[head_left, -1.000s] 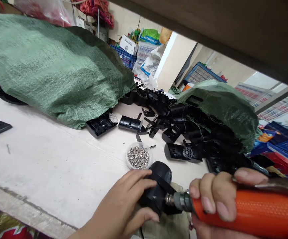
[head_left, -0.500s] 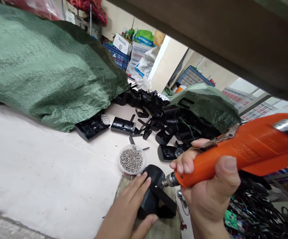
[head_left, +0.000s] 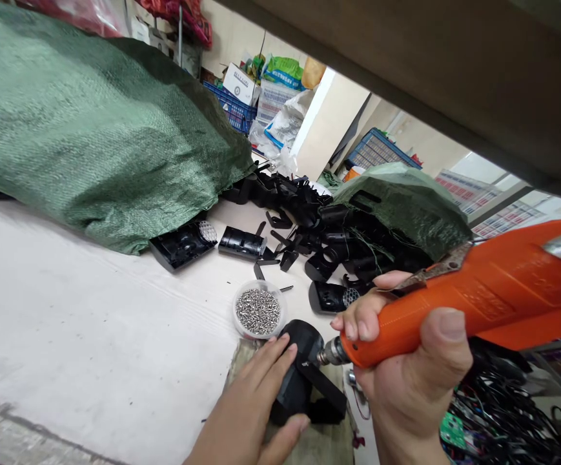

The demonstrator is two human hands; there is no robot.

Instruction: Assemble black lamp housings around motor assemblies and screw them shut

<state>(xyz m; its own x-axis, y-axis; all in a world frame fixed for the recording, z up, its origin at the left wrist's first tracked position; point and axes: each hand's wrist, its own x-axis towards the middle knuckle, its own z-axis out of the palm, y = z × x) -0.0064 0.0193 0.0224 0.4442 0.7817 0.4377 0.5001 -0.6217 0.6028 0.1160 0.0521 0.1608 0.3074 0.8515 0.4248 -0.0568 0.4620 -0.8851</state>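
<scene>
My right hand (head_left: 406, 368) is wrapped round an orange electric screwdriver (head_left: 454, 303), whose metal chuck (head_left: 331, 352) points left. Its tip reaches the side of a black plastic housing (head_left: 292, 387), close to a small screw at the joint of a flat black bracket (head_left: 326, 391). Whether the bit touches that screw I cannot tell. With fingers over the top and thumb at the near side, my left hand (head_left: 255, 400) grips the housing against a worn board (head_left: 236, 368). Just beyond stands a round clear tub of small silver screws (head_left: 258, 312).
Black housings (head_left: 241, 244) and loose brackets lie scattered behind the tub. Green woven sacks (head_left: 115, 142) (head_left: 406, 200) rest at left and back right. A dark overhead beam (head_left: 430, 84) crosses above. Wires and a green circuit board (head_left: 453, 429) sit at lower right.
The whole view has shifted very slightly. Both hands, the screwdriver and the housing keep almost the same places relative to each other.
</scene>
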